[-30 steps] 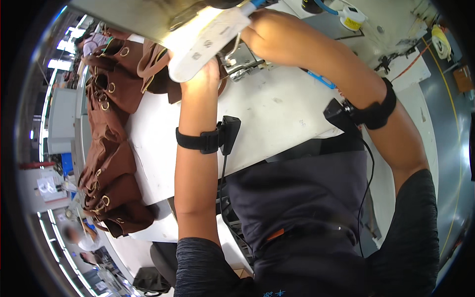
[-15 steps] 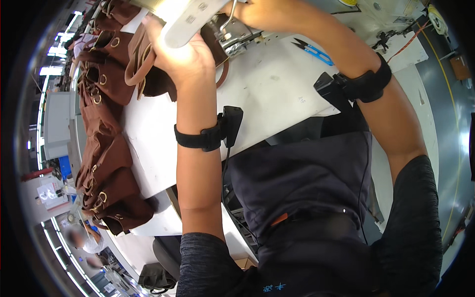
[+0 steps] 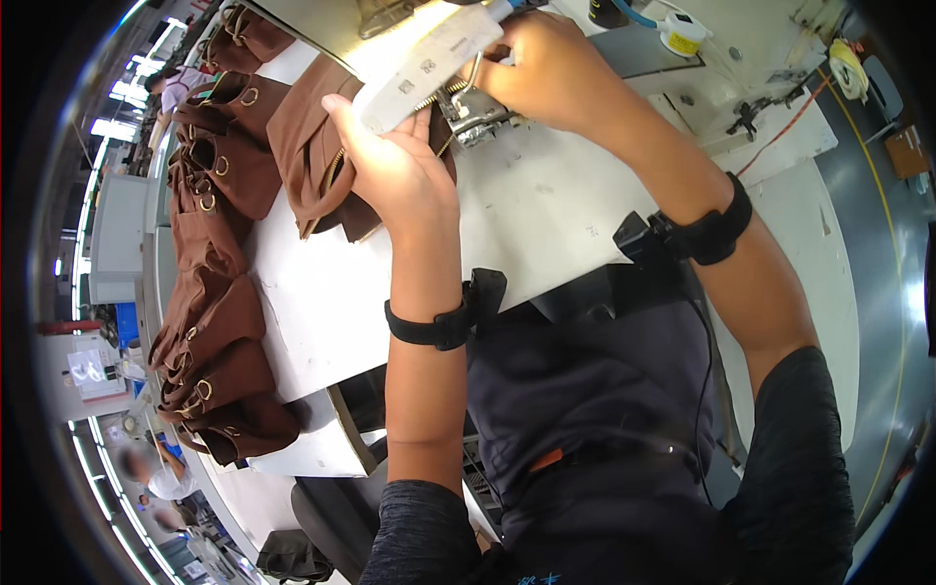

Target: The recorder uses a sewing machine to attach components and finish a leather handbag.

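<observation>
A brown handbag point(image 3: 304, 146) with a gold zip lies under the white arm of a sewing machine point(image 3: 429, 73). Its edge is held by my left hand point(image 3: 409, 180), palm turned up and thumb stretched out; those fingertips are partly hidden behind the machine. My right hand point(image 3: 551, 73) is closed beside the bent metal lever point(image 3: 475, 76) at the machine's far side. Whatever its fingers grip is hidden. Bright lamplight falls on the bag near the needle area, which cannot be seen clearly. The metal presser parts point(image 3: 478, 122) show between the two hands.
Several more brown handbags point(image 3: 219, 322) stand in a row along the left side of the white table point(image 3: 322, 322). A white-and-yellow spool point(image 3: 682, 34) sits at the back right. A dark bag point(image 3: 292, 556) lies low at left. People are at work far left.
The view has shifted. The handbag has turned, showing more of its side left of my left hand. My right hand is more in view, and the blue thread snips are hidden now.
</observation>
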{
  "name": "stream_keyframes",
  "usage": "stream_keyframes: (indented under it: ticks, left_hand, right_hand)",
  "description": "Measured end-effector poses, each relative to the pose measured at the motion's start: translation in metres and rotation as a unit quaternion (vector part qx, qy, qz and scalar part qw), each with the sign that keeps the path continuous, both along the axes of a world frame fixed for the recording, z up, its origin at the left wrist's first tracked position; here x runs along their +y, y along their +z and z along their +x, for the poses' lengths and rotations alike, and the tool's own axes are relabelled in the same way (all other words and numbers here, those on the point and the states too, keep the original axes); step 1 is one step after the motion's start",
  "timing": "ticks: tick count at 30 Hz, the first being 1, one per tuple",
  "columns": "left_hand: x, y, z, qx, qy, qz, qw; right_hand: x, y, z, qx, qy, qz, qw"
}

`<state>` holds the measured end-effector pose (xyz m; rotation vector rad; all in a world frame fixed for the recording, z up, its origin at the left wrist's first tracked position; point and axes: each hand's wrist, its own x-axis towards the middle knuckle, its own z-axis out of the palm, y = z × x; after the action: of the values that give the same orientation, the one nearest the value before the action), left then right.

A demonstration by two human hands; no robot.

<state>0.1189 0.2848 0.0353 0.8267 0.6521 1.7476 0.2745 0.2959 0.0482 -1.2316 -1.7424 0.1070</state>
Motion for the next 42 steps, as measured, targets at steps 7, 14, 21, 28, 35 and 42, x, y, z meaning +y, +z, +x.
stream_keyframes:
  ticks: [7, 14, 21, 28, 35, 42]
  left_hand:
    - [-0.009, -0.007, 0.007, -0.037, -0.013, 0.032, 0.999]
    - [-0.026, -0.005, 0.013, -0.032, -0.009, 0.007, 0.999]
    - [-0.04, -0.006, 0.006, -0.056, -0.037, 0.002, 0.998]
    - [-0.045, -0.009, 0.005, -0.059, -0.018, -0.027, 0.998]
    - [-0.016, -0.021, 0.018, -0.104, -0.096, -0.037, 0.989]
    - [-0.008, -0.011, 0.009, -0.014, -0.107, -0.037, 0.994]
  right_hand:
    - [-0.006, 0.003, -0.001, 0.05, 0.032, -0.01, 0.998]
    - [-0.007, 0.007, 0.009, 0.039, 0.049, -0.079, 0.995]
    - [-0.014, 0.015, 0.009, 0.048, 0.104, -0.157, 0.981]
    - [-0.01, 0.008, 0.008, 0.059, 0.113, -0.135, 0.983]
    - [-0.019, -0.01, 0.002, -0.063, -0.07, 0.075, 0.993]
    - [-0.043, 0.015, -0.007, -0.339, -0.114, 0.027, 0.934]
